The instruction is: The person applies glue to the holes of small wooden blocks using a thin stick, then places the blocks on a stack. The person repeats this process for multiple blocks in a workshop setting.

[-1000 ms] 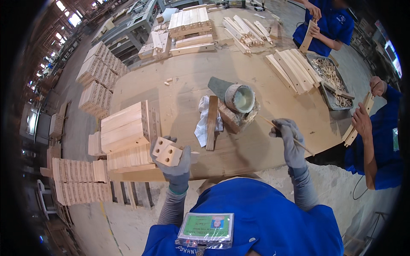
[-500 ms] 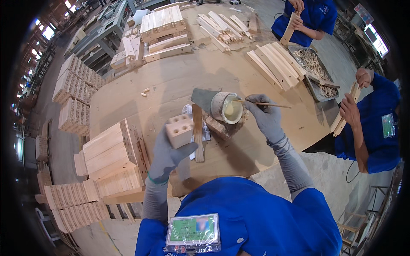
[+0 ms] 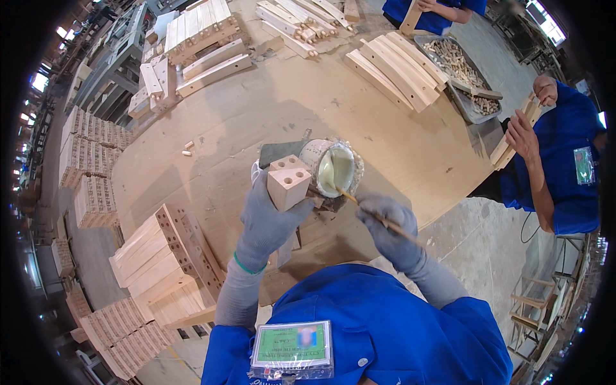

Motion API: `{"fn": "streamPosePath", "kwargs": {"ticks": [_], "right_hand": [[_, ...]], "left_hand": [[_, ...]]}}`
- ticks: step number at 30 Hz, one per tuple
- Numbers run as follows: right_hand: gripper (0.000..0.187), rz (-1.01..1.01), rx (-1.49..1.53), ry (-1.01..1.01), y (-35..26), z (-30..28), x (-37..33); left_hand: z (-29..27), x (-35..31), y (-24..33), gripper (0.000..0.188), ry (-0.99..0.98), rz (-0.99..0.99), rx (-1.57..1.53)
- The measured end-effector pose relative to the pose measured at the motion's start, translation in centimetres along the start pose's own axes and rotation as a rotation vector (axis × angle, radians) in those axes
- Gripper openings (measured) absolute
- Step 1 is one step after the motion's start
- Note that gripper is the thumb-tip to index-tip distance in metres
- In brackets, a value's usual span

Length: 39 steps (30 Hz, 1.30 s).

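My gloved left hand [image 3: 266,224] is closed round a pale wooden piece [image 3: 289,187], its end with several drilled holes facing up. That end is just left of a crusted round pot [image 3: 312,154] holding a pale yellowish, glue-like paste [image 3: 328,168]. In my gloved right hand [image 3: 391,234] is a thin wooden stick [image 3: 350,196], its far tip inside the pot at the near rim. A dark flat piece [image 3: 274,153] lies behind the wooden piece. The pot hides part of its support, and my left hand covers the lower part of the wooden piece.
Drilled wooden pieces [image 3: 160,263] are stacked at the left edge of the table [image 3: 231,128]. Two small dowels [image 3: 187,149] lie nearby. Curved slats [image 3: 401,70] and a tray of dowels [image 3: 475,112] sit far right. Two co-workers in blue handle wooden parts there.
My right hand has come nearer and the stick has swung round, its tip now deeper in the pot. The wooden piece in my left hand is closer to the pot. The whole view has shifted.
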State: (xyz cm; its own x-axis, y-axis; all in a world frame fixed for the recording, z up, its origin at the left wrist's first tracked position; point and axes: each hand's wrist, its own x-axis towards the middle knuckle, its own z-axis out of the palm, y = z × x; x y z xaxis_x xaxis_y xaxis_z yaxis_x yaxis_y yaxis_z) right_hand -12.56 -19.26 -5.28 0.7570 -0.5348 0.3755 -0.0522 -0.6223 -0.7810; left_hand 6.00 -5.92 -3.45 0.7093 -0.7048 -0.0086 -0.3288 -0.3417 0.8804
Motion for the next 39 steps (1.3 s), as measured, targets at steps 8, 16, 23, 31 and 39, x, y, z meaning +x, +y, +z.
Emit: {"fn": "streamPosePath", "kwargs": {"ticks": [8,16,23,31,39], "right_hand": [[0.019,0.139,0.265,0.114,0.5,-0.1,-0.3],[0.015,0.243,0.41,0.195,1.0,1.3,-0.5],[0.015,0.137,0.199,0.082,-1.9,0.2,0.1],[0.014,0.527,0.795,0.198,-4.7,-3.1,2.9],[0.016,0.453,0.709,-0.329,-11.1,-5.3,7.7]], "left_hand": [[0.1,0.1,-0.6,0.052,-0.001,-0.107,-0.095],[0.1,-0.1,-1.3,0.058,-0.024,-0.049,-0.071],[-0.1,-0.3,-0.4,0.061,-0.036,-0.056,-0.092],[-2.3,-5.3,-0.3,0.066,0.121,0.128,-0.064],[-1.6,-10.2,0.8,0.068,-0.089,0.055,-0.224]]}}
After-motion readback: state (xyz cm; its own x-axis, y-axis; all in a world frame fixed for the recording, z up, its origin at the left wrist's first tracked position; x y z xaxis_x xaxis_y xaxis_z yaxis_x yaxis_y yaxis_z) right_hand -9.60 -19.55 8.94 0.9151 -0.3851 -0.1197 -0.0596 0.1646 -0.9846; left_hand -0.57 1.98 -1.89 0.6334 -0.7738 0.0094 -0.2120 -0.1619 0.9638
